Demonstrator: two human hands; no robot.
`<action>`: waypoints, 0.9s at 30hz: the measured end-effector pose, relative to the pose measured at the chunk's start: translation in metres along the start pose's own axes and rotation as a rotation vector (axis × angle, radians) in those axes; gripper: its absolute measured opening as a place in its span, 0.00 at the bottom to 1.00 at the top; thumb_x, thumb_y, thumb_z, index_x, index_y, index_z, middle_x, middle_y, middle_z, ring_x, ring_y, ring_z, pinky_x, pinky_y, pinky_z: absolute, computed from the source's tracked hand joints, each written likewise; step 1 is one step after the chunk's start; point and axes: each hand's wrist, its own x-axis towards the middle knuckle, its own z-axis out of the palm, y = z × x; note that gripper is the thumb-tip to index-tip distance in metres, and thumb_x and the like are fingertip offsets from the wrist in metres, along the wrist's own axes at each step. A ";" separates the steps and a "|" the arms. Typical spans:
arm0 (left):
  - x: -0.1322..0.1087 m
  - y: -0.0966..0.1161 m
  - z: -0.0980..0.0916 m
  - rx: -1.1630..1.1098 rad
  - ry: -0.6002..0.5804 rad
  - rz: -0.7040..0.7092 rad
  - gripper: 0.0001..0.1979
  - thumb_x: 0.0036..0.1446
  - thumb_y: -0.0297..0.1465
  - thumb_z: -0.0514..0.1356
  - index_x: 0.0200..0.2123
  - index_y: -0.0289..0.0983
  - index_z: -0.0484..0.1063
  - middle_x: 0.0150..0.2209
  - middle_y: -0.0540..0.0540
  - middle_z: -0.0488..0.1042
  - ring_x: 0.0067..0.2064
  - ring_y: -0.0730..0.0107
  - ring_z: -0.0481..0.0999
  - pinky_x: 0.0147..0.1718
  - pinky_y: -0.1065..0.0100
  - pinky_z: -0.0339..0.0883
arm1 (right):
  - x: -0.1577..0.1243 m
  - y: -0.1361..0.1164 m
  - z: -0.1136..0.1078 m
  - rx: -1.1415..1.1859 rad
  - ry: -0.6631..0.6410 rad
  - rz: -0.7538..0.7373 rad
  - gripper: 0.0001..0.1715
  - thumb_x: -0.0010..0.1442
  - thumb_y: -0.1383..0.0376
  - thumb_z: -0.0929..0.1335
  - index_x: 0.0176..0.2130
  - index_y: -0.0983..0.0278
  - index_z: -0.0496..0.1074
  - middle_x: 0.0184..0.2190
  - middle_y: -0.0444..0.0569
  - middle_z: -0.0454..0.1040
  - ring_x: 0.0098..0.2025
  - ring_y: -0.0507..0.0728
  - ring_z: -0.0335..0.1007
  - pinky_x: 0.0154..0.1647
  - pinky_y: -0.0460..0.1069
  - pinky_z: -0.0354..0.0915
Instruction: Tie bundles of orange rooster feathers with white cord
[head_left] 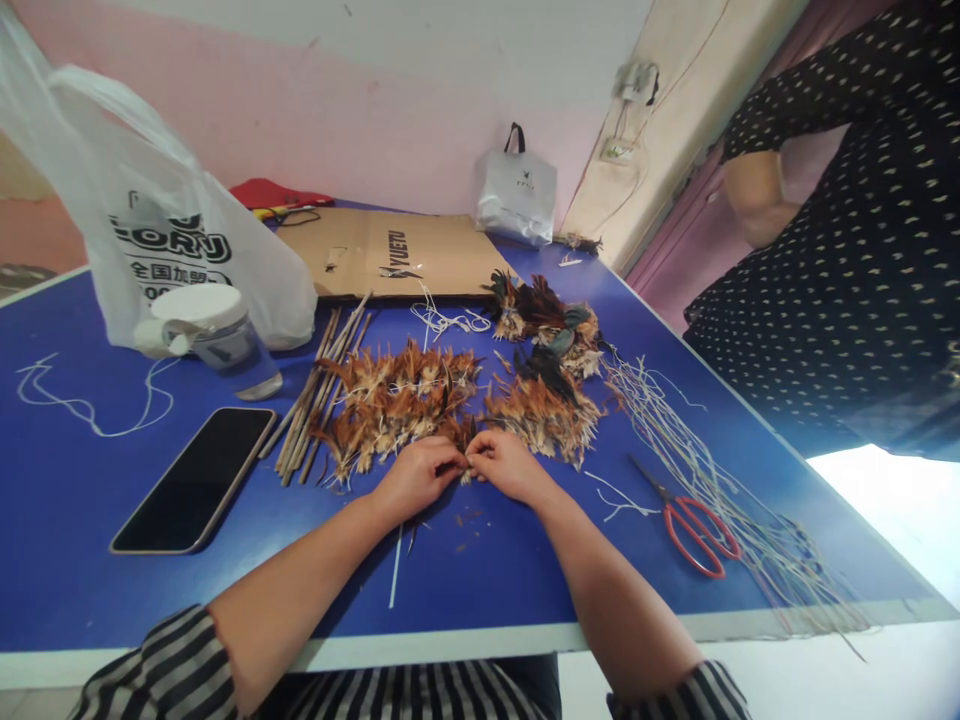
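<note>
My left hand and my right hand meet at the middle of the blue table, fingers pinched together on a small bundle of brown feathers. A thin white stick runs from under my left hand toward the table's near edge. Just beyond my hands lie piles of orange-brown feathers and a second pile. Darker feathers lie farther back.
Thin sticks lie left of the feathers, a phone and a lidded jar farther left, a white plastic bag behind. Red scissors and loose strings are at right. Cardboard lies at the back. Another person stands right.
</note>
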 end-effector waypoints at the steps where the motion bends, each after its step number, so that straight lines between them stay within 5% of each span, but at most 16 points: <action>1: 0.001 -0.001 0.000 0.014 -0.011 0.024 0.08 0.56 0.27 0.54 0.31 0.37 0.74 0.30 0.46 0.74 0.35 0.71 0.72 0.36 0.69 0.63 | 0.000 0.000 0.000 0.031 -0.001 0.014 0.03 0.50 0.73 0.63 0.29 0.67 0.66 0.18 0.43 0.70 0.23 0.49 0.69 0.25 0.42 0.64; 13: 0.008 0.001 -0.001 0.347 -0.154 0.145 0.12 0.58 0.26 0.52 0.33 0.36 0.76 0.27 0.44 0.71 0.33 0.69 0.69 0.33 0.71 0.62 | -0.004 -0.007 -0.001 -0.106 0.023 -0.086 0.06 0.53 0.73 0.61 0.26 0.66 0.61 0.23 0.44 0.68 0.24 0.49 0.70 0.24 0.42 0.65; 27: 0.009 -0.006 -0.001 0.356 -0.181 0.158 0.12 0.57 0.24 0.52 0.33 0.35 0.76 0.28 0.44 0.71 0.33 0.69 0.69 0.33 0.71 0.62 | -0.005 -0.004 -0.005 -0.012 -0.011 0.017 0.03 0.53 0.72 0.62 0.29 0.66 0.65 0.17 0.42 0.68 0.20 0.49 0.67 0.22 0.43 0.65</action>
